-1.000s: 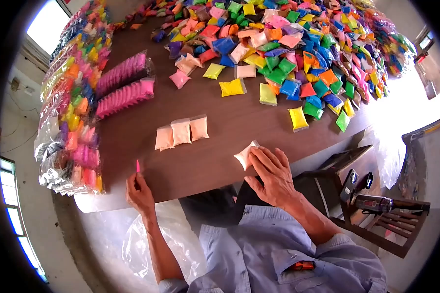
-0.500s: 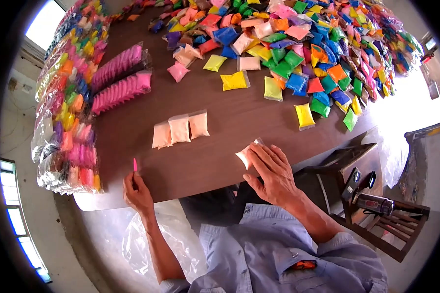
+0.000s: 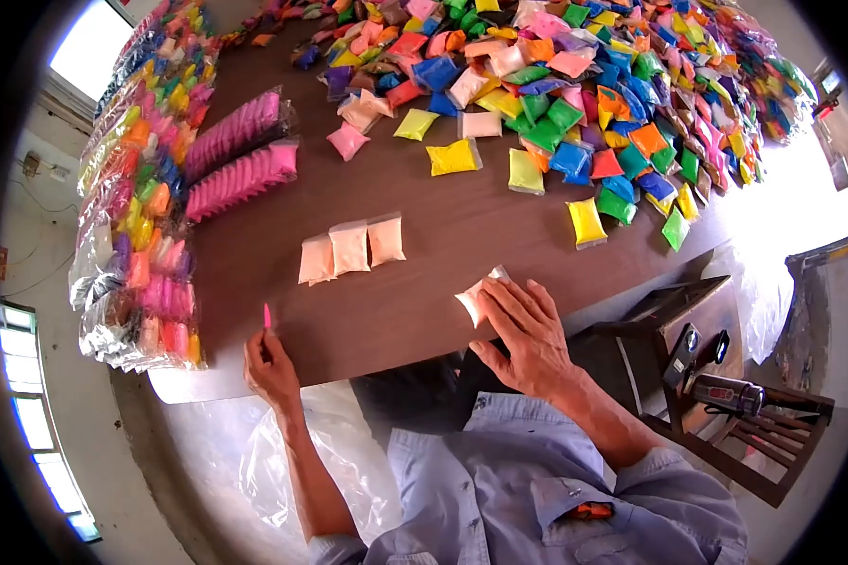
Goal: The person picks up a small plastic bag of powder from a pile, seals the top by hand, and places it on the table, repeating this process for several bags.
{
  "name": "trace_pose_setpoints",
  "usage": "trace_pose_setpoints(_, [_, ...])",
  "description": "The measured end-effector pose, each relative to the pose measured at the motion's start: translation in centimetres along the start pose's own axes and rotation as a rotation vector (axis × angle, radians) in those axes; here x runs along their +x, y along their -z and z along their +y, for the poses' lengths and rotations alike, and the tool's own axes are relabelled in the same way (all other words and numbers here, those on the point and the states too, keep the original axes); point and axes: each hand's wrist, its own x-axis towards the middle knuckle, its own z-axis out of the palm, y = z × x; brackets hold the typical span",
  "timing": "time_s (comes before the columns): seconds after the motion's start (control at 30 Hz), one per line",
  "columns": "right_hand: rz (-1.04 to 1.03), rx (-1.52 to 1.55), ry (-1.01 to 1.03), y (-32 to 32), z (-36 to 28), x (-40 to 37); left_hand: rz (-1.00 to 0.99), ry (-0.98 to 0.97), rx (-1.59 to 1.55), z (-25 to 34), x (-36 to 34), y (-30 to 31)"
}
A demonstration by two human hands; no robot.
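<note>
My left hand [image 3: 271, 369] is at the table's front edge, its fingers closed round a small pink pointed stick [image 3: 267, 315] whose tip points away from me. On the right, my right hand [image 3: 528, 337] lies flat with fingers stretched over a peach-coloured packet [image 3: 473, 299], partly hiding it. Between the hands and farther back, a short row of peach packets [image 3: 350, 248] lies on the brown table [image 3: 386, 315], the packets overlapping or touching at their sides.
A large heap of colourful packets [image 3: 556, 113] covers the far right of the table. Two rows of pink packets [image 3: 243, 179] lie at the left, beside stacked clear bags of coloured packets [image 3: 141, 226]. A wooden stool [image 3: 707, 330] holding a dark flask [image 3: 725, 394] stands at the right.
The whole view has shifted slightly, so the table's left side appears a little farther right. Both hands keep practically the same pose, and the packets stay in place.
</note>
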Motion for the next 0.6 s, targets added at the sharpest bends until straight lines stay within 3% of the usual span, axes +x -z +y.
trace_pose_setpoints(0.2, [0.066, -0.001, -0.011, 0.4, 1.0, -1.0, 0.007, -0.048, 0.007, 0.7, 0.2, 0.2])
trace_pose_setpoints(0.6, [-0.018, -0.011, -0.057, 0.5, 1.5, -1.0, -0.001, -0.013, 0.002, 0.6, 0.2, 0.0])
